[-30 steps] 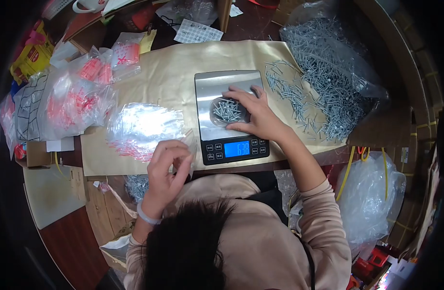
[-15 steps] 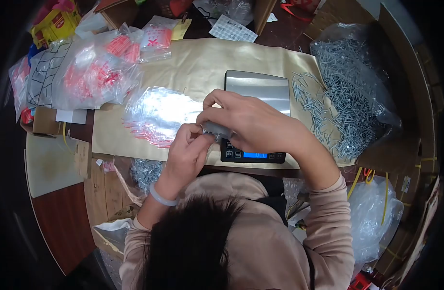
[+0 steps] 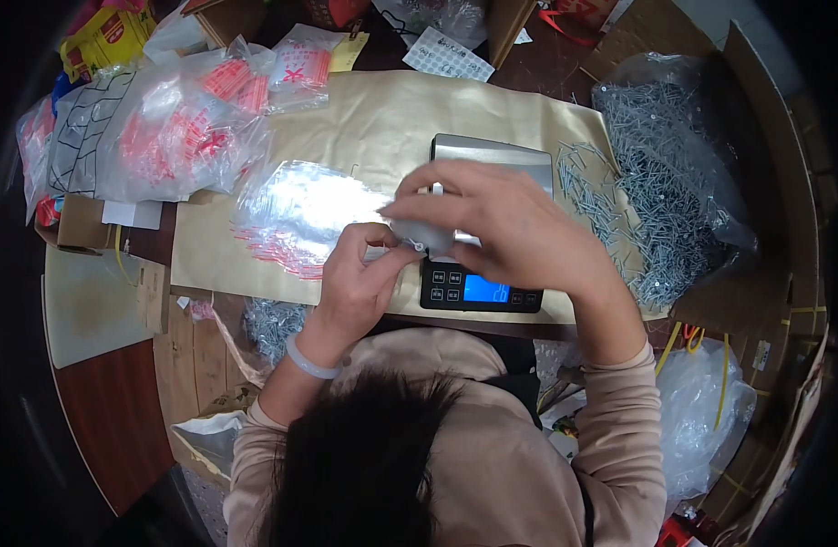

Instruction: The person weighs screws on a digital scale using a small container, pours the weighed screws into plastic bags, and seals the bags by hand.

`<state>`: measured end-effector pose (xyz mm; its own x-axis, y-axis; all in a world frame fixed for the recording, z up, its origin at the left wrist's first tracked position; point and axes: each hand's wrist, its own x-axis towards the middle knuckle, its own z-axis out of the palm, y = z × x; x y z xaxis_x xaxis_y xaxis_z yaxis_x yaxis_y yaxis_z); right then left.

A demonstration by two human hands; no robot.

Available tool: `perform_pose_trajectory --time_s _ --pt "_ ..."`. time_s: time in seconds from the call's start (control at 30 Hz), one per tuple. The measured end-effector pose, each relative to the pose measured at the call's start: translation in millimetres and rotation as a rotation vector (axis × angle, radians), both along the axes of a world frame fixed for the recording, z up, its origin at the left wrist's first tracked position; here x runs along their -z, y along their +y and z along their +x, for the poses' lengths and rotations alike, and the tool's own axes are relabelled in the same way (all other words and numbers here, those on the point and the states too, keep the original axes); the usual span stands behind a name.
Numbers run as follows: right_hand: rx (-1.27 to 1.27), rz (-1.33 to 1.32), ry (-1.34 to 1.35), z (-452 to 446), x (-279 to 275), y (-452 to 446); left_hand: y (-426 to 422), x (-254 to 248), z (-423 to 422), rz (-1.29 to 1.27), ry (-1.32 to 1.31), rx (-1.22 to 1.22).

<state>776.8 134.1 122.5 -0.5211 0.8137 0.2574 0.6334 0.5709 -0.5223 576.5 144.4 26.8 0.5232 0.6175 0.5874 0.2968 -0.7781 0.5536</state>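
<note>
My left hand (image 3: 359, 273) is closed, thumb and fingers pinching what looks like a small clear zip bag, mostly hidden by the fingers. Over its mouth my right hand (image 3: 514, 219) grips a small greyish translucent cup (image 3: 425, 235), tilted toward the left hand and blurred. A few shiny screws (image 3: 419, 246) show between the cup and the left fingertips. Beneath the right hand sits a digital scale (image 3: 496, 149) with a steel plate and a lit blue display (image 3: 485, 289). Left of the hands lies a fanned stack of clear bags (image 3: 300, 214) with red edges.
Loose screws (image 3: 587, 196) are scattered right of the scale, beside a large heap of screws (image 3: 660, 201) in an open plastic bag. Red-printed plastic bags (image 3: 182, 137) pile up at the left. Brown paper (image 3: 382, 109) covers the table. Cardboard walls (image 3: 779, 118) stand at the right.
My right hand has shifted slightly right with the cup, its fingers a little more spread. The left hand stays near the same place, and the scale's display reads differently.
</note>
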Motion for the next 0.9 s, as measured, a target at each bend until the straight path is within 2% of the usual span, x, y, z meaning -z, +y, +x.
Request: perform_pose_trajectory --time_s 0.07,0.17,0.27,0.33,0.4,0.47,0.57,0.7,0.8,0.83,0.9 --pt "-0.053 0.014 0.035 -1 -3 -4 2 -2 0 0.046 0.020 -0.007" --pt "0.152 0.043 0.128 16 7 0 5 1 -5 -0.032 0.008 0.010" --pt "0.502 -0.367 0.271 36 33 -7 4 -11 -8 -0.192 -0.128 -0.045" --pt "0.472 -0.141 0.155 51 79 -16 3 -11 -15 -0.335 -0.236 -0.012" --pt "0.425 0.017 0.099 48 79 -20 3 -13 -18 -0.474 -0.359 0.033" --pt "0.371 0.105 0.106 40 65 -27 -2 -22 -20 -0.488 -0.332 0.075" --pt "0.178 0.039 0.238 19 45 -39 -11 -28 -15 -0.409 -0.316 0.162" --pt "0.144 0.152 0.218 2 36 -58 -21 -30 -15 -0.575 -0.441 0.285" --pt "0.084 0.273 0.184 -4 36 -67 -22 -45 -13 -0.519 -0.125 0.298" --pt "0.044 0.340 0.188 -6 39 -67 -21 -47 -11 -0.463 -0.084 0.350" --pt "0.058 0.314 0.184 -4 40 -70 -23 -50 -9 -0.501 -0.058 0.349"
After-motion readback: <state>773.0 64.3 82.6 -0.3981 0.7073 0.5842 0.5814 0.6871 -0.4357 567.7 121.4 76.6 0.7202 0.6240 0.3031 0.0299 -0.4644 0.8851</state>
